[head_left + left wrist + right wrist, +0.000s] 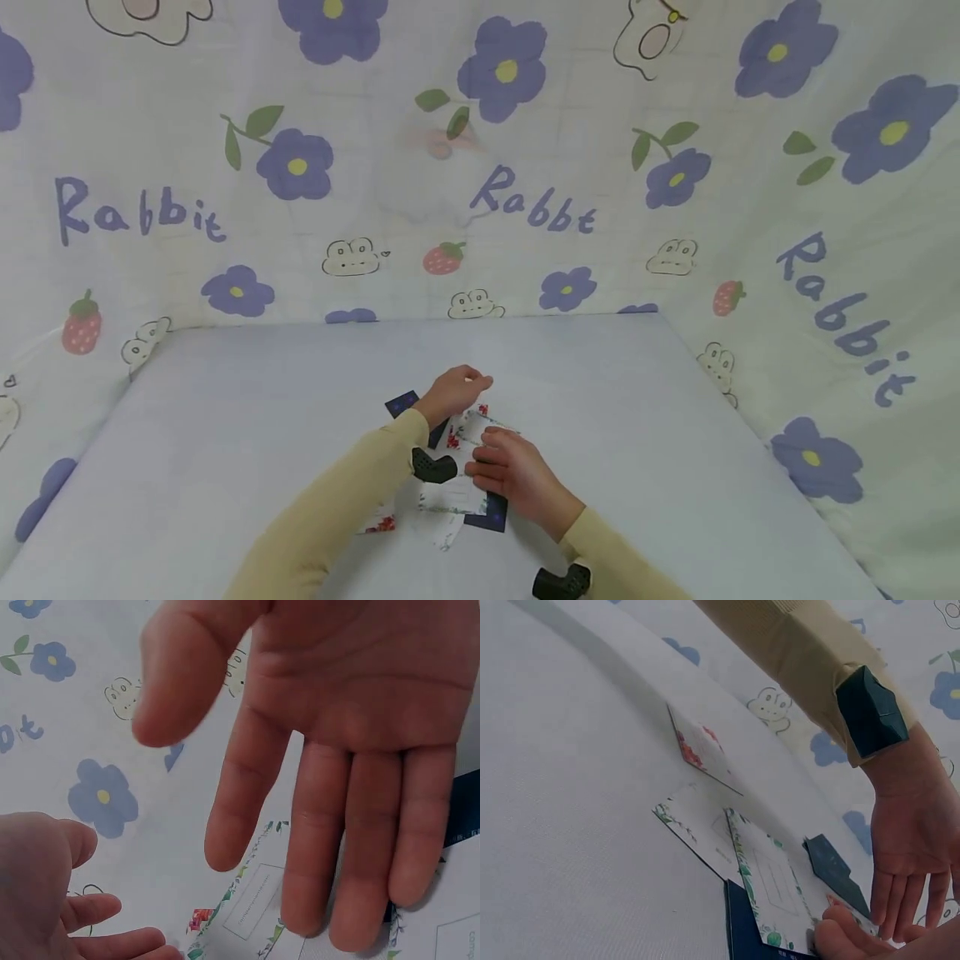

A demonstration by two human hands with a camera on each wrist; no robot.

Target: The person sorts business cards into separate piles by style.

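Several white cards with printed floral borders and dark blue cards lie in a loose cluster on the table. My left hand (pixel 453 392) is over the far side of the cluster; its fingers hang straight and slightly apart, with nothing held, in the left wrist view (pixel 337 787). At the right edge of the cards, my right hand (pixel 521 479) has its fingers loosely extended beside a green-bordered white card (pixel 769 877). Whether it touches that card I cannot tell. A dark blue card (pixel 491 518) pokes out beneath the white ones, and another dark blue card (pixel 401 403) is partly hidden by my left wrist.
A red-flowered white card (pixel 381 523) lies apart, partly behind the left sleeve (pixel 345 492). Black wrist devices (pixel 433 467) sit on both wrists. A patterned curtain (pixel 390 192) borders the white table (pixel 637 433) at the back and sides.
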